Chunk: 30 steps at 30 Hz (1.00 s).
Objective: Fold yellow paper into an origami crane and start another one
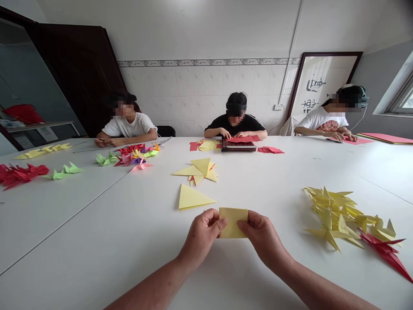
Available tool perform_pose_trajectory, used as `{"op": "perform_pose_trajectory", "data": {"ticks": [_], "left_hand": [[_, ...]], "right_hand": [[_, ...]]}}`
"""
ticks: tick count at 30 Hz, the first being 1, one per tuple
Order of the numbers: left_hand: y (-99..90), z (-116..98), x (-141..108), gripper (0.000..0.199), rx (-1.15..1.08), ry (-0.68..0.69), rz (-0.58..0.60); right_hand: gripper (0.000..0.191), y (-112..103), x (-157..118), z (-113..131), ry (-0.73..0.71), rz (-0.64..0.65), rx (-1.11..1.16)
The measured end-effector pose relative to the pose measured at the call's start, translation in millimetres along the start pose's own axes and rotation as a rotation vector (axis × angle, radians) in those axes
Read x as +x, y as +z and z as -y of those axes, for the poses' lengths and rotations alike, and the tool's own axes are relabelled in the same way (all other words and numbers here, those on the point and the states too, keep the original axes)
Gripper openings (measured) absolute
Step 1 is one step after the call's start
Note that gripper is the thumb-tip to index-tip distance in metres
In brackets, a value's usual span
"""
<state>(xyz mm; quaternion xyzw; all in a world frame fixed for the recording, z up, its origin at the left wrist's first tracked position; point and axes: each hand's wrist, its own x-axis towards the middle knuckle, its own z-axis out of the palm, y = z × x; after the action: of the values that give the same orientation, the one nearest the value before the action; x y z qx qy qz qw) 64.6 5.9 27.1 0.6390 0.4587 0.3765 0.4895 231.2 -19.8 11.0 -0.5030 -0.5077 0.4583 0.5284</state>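
Observation:
Between my two hands is a small folded square of yellow paper (233,223), held up just above the white table (135,267). My left hand (206,230) pinches its left edge, thumb on the near face. At the right edge my right hand (260,230) pinches it the same way, fingers behind the paper. Just beyond them lies a yellow paper triangle (194,198). Farther off is a pile of folded yellow triangles (203,170) with bits of red showing through.
Folded yellow paper cranes (335,211) and a red one (383,249) lie to the right. Red cranes (22,174), green cranes (66,171) and a multicoloured cluster (137,156) sit left. Across the table, one person works at a paper cutter (238,145); two others sit either side.

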Motion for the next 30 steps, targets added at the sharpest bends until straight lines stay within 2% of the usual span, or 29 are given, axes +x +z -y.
{"op": "perform_pose_trajectory", "data": {"ticks": [3,6,9,11,13,14,20,22,26,28,30], "left_hand": [[2.5,4,2,0.033,0.017,-0.031,0.028],[3.4,7,1,0.035,0.101,0.002,0.011],[5.4,8,-2,0.035,0.246,0.058,0.044],[7.9,8,-6,0.035,0.313,0.104,0.084],[10.3,7,-8,0.036,0.346,0.150,0.113],[10.9,6,-9,0.036,0.350,0.165,0.114],[4.2,0,-5,0.031,0.279,0.136,0.099],[-0.4,1,-2,0.031,0.263,0.131,0.074],[-5.8,6,3,0.028,0.210,0.107,-0.054],[-5.2,8,2,0.016,0.167,0.134,-0.059],[-2.9,9,0,0.030,0.151,0.200,0.000]], "right_hand": [[0.024,-2,3,0,0.004,0.031,0.005],[0.021,-6,7,5,0.026,0.063,-0.041],[0.025,-12,8,18,-0.050,0.048,-0.190],[0.019,-14,6,27,-0.129,0.123,-0.329],[0.011,-14,3,33,-0.135,0.213,-0.401],[0.013,-13,1,35,-0.119,0.219,-0.404],[0.020,-13,4,28,0.084,0.131,-0.109],[0.026,-22,10,29,0.088,0.065,-0.053],[0.031,-38,22,33,0.091,-0.091,0.000],[0.032,-40,24,32,0.138,-0.091,0.011],[0.032,-35,22,29,0.190,-0.040,0.032]]}}
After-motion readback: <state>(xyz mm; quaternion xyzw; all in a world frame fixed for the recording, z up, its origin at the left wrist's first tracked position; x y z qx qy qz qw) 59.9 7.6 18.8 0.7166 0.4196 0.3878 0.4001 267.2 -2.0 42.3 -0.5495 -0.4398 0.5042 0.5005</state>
